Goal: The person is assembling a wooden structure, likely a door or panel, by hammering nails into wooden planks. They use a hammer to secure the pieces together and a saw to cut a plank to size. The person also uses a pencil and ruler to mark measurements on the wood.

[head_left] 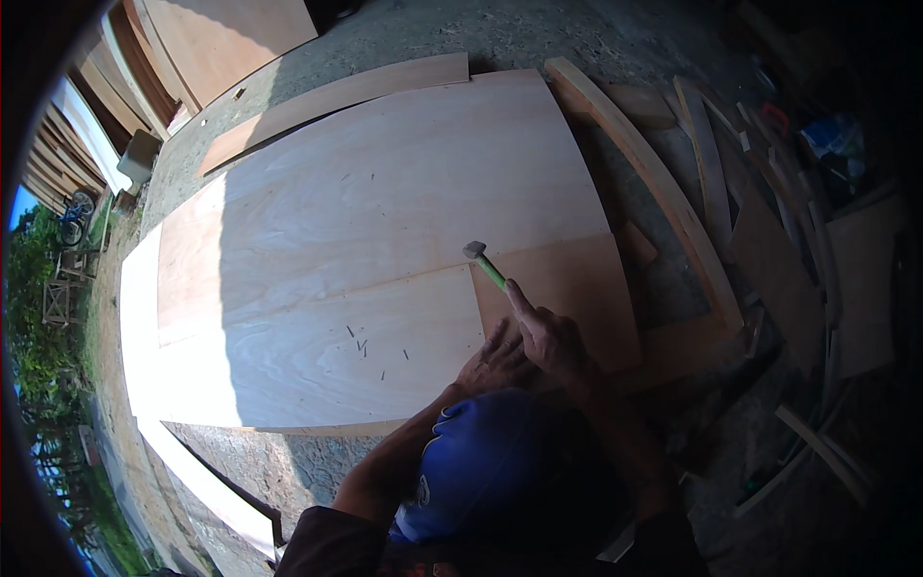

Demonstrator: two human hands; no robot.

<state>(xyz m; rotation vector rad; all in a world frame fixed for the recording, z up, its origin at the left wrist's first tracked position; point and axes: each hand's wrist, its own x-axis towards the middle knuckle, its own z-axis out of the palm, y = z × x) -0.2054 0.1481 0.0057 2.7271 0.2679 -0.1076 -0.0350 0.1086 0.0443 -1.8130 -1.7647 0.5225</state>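
Note:
My right hand (pixel 553 341) is closed round a hammer (pixel 492 272) with a green handle, its index finger stretched along the handle. The grey hammer head (pixel 474 250) is over the seam between plywood pieces; I cannot tell whether it touches. My left hand (pixel 497 361) lies spread near the corner of a browner plywood piece (pixel 567 284), just left of the right hand. Farther left, several loose nails (pixel 361 346) are scattered on the big pale plywood sheet (pixel 327 288). A blue cap (pixel 476 457) covers the area below my hands.
A long plywood strip (pixel 336 101) lies along the far edge. On the right are a wooden beam (pixel 663 188) and many offcuts (pixel 779 269). Boards (pixel 101 72) lean at the far left, near a grey block (pixel 141 154). Bright sun covers the sheet's left end.

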